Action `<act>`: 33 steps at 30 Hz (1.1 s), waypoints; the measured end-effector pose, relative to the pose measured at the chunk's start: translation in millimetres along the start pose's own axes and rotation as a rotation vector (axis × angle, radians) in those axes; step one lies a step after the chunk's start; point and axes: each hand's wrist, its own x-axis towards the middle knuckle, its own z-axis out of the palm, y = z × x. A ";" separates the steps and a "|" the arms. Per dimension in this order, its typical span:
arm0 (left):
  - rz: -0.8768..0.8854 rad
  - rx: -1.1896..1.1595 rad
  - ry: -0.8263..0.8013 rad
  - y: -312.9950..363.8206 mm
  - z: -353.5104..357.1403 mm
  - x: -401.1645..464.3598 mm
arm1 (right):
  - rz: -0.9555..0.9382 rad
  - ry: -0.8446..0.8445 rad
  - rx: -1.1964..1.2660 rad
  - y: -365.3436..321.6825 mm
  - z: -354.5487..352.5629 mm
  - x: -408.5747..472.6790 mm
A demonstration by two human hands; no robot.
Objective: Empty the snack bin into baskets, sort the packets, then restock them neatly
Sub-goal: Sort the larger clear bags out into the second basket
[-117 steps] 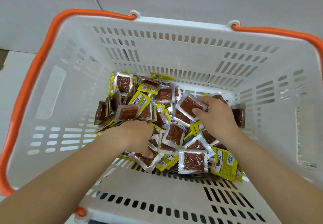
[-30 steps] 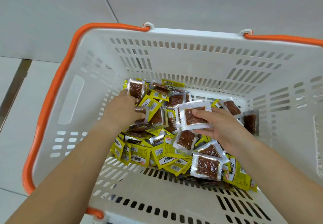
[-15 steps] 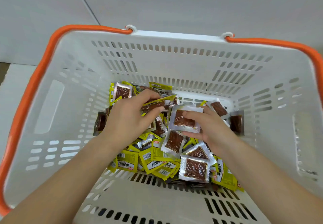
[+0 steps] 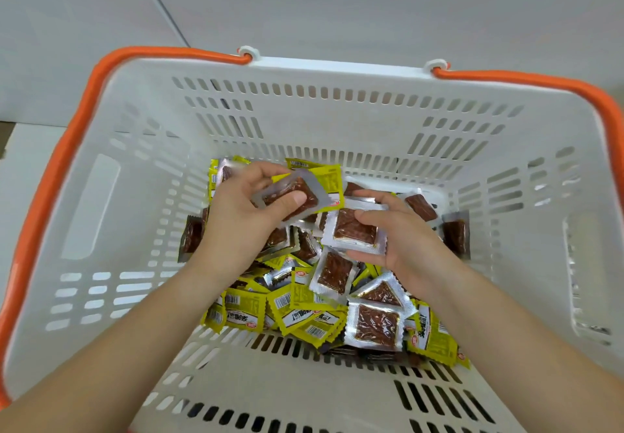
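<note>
White slotted basket, orange handles, heap of yellow and clear-silver snack packets on its floor, left hand pinching clear packet above heap, right hand gripping second packet

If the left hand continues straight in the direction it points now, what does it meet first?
Probably the packet held by the right hand; the left hand points right, toward it. Depth is unclear.

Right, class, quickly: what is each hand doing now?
Left hand: pinching a silver-edged clear snack packet.
Right hand: holding another clear brown-filled packet.
</note>
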 end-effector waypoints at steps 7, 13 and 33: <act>0.626 0.630 -0.209 -5.0 6.8 -3.7 | 0.060 -0.136 0.230 -8.2 -2.4 -4.0; 0.521 0.562 -0.165 -2.0 0.4 -4.5 | -0.016 -0.004 0.267 -4.5 -2.2 -2.6; -0.111 0.293 -0.131 -13.2 -5.6 11.3 | -0.028 -0.155 0.029 2.1 3.2 -6.5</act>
